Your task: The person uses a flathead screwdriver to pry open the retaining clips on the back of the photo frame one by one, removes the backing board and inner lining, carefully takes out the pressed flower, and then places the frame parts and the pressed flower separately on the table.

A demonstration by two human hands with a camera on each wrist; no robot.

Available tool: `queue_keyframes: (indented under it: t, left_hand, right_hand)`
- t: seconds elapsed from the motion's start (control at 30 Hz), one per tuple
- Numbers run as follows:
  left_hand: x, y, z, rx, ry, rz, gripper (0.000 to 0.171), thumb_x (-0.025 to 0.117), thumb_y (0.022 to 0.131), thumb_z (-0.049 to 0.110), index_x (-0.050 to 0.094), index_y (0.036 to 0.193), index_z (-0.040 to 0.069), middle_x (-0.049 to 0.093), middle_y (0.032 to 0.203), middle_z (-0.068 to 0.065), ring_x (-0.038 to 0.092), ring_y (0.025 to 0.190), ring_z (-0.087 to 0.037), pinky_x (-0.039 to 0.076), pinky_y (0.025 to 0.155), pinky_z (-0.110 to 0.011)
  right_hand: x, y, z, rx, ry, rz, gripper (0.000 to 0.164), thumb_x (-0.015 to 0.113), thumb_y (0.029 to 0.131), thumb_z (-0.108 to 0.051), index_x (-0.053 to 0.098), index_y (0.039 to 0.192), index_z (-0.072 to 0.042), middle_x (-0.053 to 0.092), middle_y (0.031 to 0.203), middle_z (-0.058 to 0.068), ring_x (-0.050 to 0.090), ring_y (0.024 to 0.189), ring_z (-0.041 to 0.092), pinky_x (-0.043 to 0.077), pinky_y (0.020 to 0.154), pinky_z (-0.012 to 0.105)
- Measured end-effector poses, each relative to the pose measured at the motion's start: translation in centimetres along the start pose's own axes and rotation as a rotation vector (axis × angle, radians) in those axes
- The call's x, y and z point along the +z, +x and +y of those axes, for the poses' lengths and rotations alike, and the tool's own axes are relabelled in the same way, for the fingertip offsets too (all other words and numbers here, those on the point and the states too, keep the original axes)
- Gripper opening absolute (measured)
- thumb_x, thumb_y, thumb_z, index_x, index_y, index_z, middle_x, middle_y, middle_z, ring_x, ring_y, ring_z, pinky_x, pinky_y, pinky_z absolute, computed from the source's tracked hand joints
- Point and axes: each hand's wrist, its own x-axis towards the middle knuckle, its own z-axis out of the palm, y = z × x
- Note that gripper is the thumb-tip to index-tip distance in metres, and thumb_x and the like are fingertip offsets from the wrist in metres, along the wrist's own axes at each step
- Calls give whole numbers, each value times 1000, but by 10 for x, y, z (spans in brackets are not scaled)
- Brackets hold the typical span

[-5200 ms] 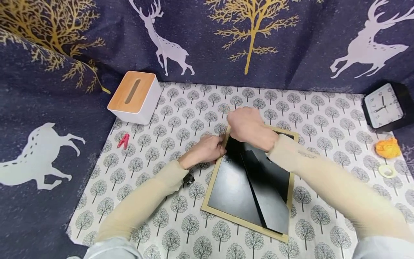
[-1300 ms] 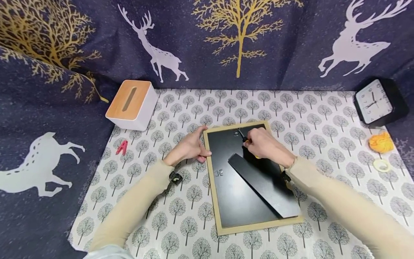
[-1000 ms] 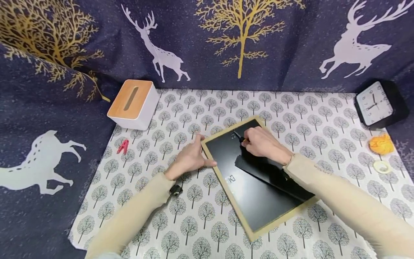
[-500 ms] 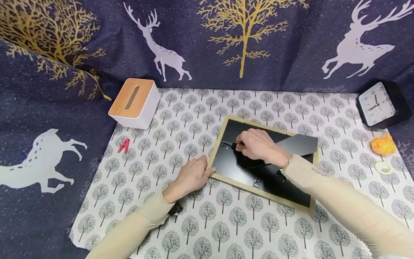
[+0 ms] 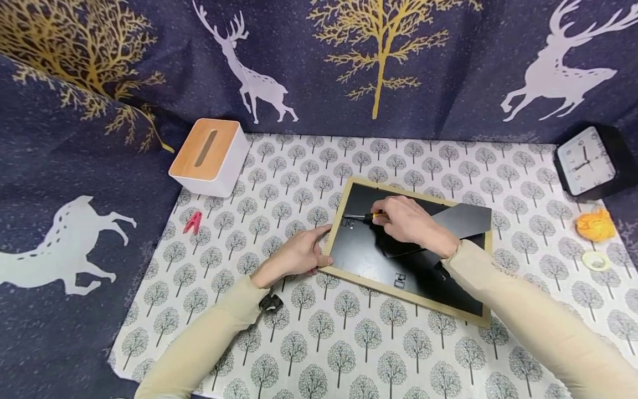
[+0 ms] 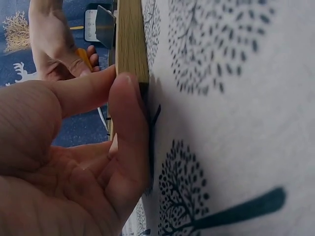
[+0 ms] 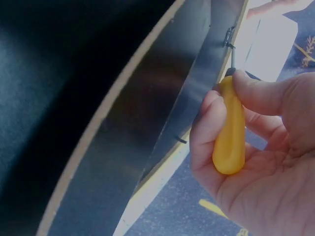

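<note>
A picture frame [image 5: 408,298] lies face down, its pale wooden rim around a black backing board. My left hand [image 5: 298,252] pinches its near left corner between thumb and fingers; the left wrist view shows the fingertips at the wooden edge. In my right hand [image 5: 406,220] is a screwdriver [image 7: 230,132] with a yellow handle and thin metal shaft. Its tip is right at a metal hanger [image 5: 348,223] by the left rim. A second hanger [image 5: 400,280] sits along the near rim. The black stand leg [image 5: 466,219] slants to the far right, partly hidden by my right hand.
A tissue box [image 5: 221,155] with a wooden lid stands at the back left, a red clip [image 5: 193,222] in front of it. On the right are a black clock [image 5: 588,160], an orange bundle [image 5: 595,225] and a pale ring [image 5: 586,260]. A dark curtain hangs behind.
The picture frame has turned about a quarter counterclockwise, from upright to sideways. My left hand has shifted to its near left corner. The screwdriver has stayed at the same hanger.
</note>
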Motion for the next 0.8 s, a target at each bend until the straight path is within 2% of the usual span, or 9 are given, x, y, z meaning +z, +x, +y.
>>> queue_keyframes:
  t: [0.1, 0.23, 0.3, 0.53, 0.6, 0.73, 0.8]
  left_hand:
    - [-1, 1, 1, -20, -1, -7, 97, 86, 94, 24, 30, 173, 16, 71, 75, 1, 67, 60, -14, 61, 71, -27]
    - [-1, 0, 3, -21, 2, -7, 98, 87, 94, 24, 29, 173, 19, 71, 74, 0, 66, 58, -14, 59, 66, -28]
    - [-1, 0, 4, -18, 7, -4, 98, 87, 94, 24, 29, 173, 19, 71, 74, 0, 65, 58, -14, 59, 68, -28]
    - [-1, 2, 2, -35, 42, -6, 98, 86, 95, 26, 28, 173, 20, 70, 78, 2, 64, 65, -14, 59, 94, -34]
    - [0, 4, -2, -31, 48, -4, 99, 86, 94, 28, 28, 174, 20, 70, 79, 3, 65, 67, -14, 60, 96, -37]
    - [4, 14, -18, -2, 63, 4, 101, 87, 93, 34, 28, 174, 24, 70, 80, 5, 65, 68, -13, 60, 92, -34]
    - [5, 14, -18, 2, 60, -1, 101, 87, 93, 35, 27, 174, 26, 70, 81, 6, 66, 69, -13, 59, 90, -33]
  right_hand:
    - [1, 1, 0, -1, 34, -2, 22, 62, 108, -8, 77, 124, -5, 80, 113, 15, 57, 72, 17, 48, 72, 35]
    - [3, 3, -1, -11, 49, 16, 21, 63, 108, -9, 77, 122, -5, 79, 109, 14, 55, 72, 18, 50, 73, 36]
    - [3, 3, 0, -11, 44, 25, 21, 64, 108, -9, 77, 123, -4, 79, 109, 14, 55, 73, 19, 51, 74, 38]
    - [5, 3, 3, -3, 33, 35, 20, 64, 106, -7, 78, 120, -5, 80, 109, 13, 61, 80, 20, 57, 79, 41]
    - [6, 4, 4, -6, 44, 31, 20, 63, 106, -7, 78, 120, -5, 80, 110, 14, 62, 80, 20, 56, 78, 40]
    - [7, 5, 3, -2, 53, 20, 21, 63, 107, -9, 78, 122, -5, 80, 113, 15, 65, 81, 20, 56, 77, 39]
    - [5, 4, 2, 16, 52, 17, 22, 64, 107, -10, 77, 124, -5, 80, 114, 15, 63, 81, 20, 55, 76, 39]
